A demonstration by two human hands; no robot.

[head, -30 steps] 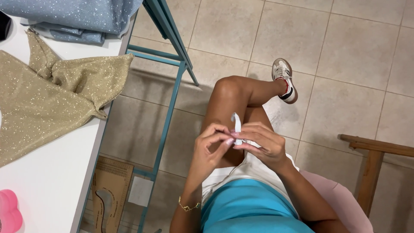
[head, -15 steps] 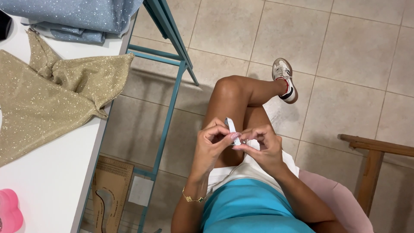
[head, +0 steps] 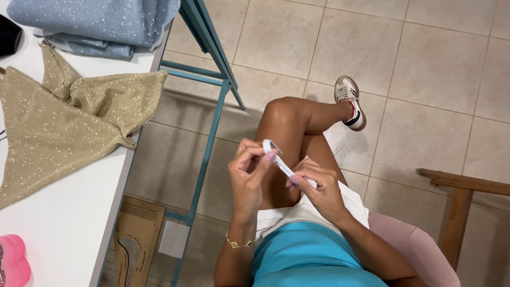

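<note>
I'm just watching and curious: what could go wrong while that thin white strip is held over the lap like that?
The white strip is pinched only by fingertips of the left hand and right hand, over the crossed knee, so it might slip and drop to the tiled floor. The gold fabric has a corner over the edge of the white table and could perhaps slide off if nudged.

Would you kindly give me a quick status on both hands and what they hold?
Left hand and right hand both pinching a narrow white strip above the lap. Strip end curled at the left fingertips. Nothing between the hands; white table off to the left.
</note>
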